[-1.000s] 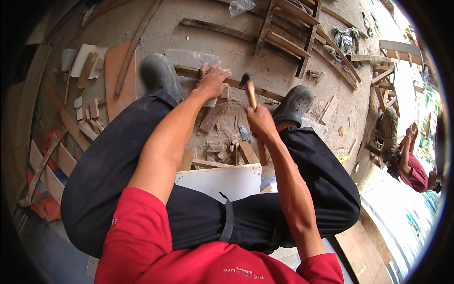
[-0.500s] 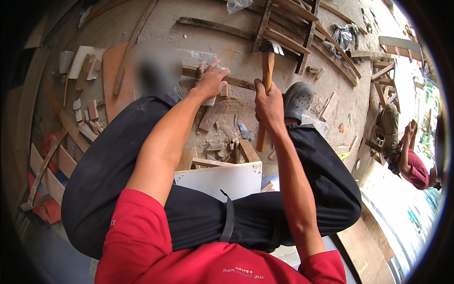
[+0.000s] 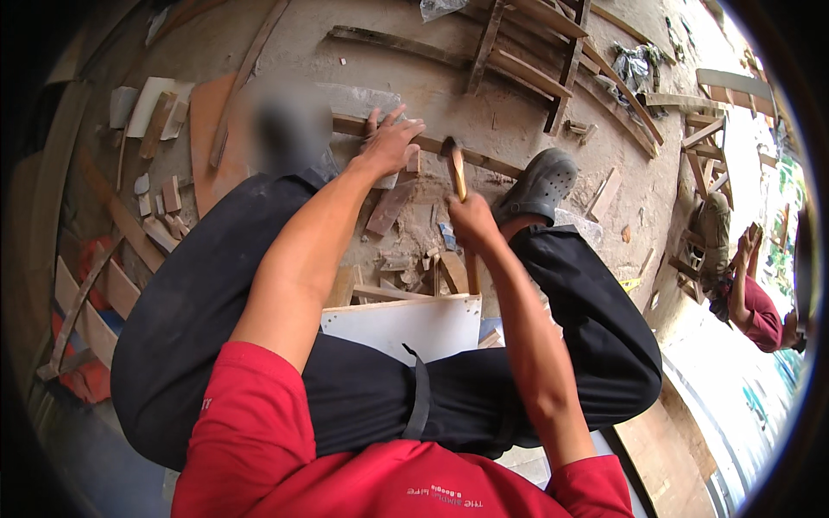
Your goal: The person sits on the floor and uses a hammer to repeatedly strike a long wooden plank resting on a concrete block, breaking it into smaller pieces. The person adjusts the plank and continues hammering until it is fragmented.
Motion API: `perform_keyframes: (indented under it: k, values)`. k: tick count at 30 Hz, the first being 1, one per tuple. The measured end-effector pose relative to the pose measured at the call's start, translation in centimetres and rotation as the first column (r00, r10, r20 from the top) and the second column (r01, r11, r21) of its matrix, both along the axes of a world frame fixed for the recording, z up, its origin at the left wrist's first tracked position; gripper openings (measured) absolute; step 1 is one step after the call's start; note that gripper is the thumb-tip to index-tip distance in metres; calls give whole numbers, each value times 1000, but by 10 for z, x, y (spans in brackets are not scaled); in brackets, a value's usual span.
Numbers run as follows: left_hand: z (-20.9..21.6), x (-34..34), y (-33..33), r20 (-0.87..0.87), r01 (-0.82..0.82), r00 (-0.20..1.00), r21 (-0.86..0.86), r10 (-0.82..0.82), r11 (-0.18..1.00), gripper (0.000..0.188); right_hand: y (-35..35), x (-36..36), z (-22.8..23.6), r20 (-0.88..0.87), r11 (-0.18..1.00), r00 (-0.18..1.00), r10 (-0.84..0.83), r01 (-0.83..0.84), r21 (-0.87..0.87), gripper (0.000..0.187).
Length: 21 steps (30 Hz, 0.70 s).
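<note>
My right hand (image 3: 473,220) is wrapped round the wooden handle of a hammer (image 3: 459,179). The dark hammer head, smeared by motion, is at a long narrow wood strip (image 3: 490,162); whether it touches cannot be made out. That strip runs across the ground between my feet. My left hand (image 3: 390,147) rests over the strip farther left, its fingers spread and stretched out. Under and beyond this hand lies a flat grey block (image 3: 363,101). A reddish wood offcut (image 3: 390,209) lies below the strip, nearer me.
My grey clog (image 3: 540,192) stands by the strip's right end. A white-sided box (image 3: 401,323) with wood scraps sits between my legs. A ladder-like wooden frame (image 3: 531,76) lies at the far side. Offcuts (image 3: 171,195) are scattered left. Another person (image 3: 751,306) sits at right.
My right hand has swung the hammer down and to the left, from raised to beside the wood strip. My left hand keeps its place on the strip.
</note>
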State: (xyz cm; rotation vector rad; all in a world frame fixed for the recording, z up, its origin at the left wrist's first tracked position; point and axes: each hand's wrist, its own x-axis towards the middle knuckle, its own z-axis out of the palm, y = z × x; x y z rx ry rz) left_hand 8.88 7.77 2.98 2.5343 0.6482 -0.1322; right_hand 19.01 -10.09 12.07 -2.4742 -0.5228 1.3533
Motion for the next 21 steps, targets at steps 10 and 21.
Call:
perform_keyframes:
  k: [10, 21]
  values:
    - [0, -2, 0, -3, 12, 1000, -2, -12, 1000, 44, 8, -6, 12, 201, 947, 973, -117, 49, 317, 37]
    - [-4, -4, 2, -2, 3, 1000, 7, -3, 1000, 44, 26, 0, 41, 242, 937, 962, -130, 39, 346, 38]
